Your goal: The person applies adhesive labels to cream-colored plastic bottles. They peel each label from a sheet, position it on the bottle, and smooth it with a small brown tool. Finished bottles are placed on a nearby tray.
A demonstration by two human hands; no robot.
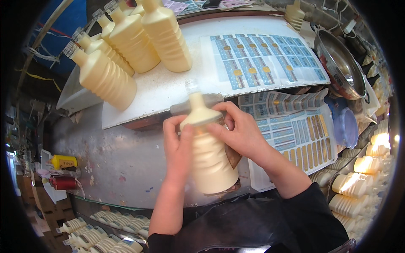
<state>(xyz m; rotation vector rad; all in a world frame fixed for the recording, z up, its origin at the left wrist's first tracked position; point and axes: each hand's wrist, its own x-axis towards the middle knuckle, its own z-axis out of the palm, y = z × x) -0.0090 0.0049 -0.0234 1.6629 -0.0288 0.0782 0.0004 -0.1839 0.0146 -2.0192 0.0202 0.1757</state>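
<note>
Cream bottle (209,156) held upright, clamped by fingers of left hand (178,147) and right hand (240,133); label sheets (291,126) at 3 o'clock, 5 bottles (135,42) on table (168,84) at 11 o'clock.

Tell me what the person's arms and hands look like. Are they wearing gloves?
No gloves. The left hand and right hand are bare, with no rings or watch showing. The forearms are bare too. Dark black sleeves are pushed up toward the elbows, loose and a bit wrinkled.
</note>
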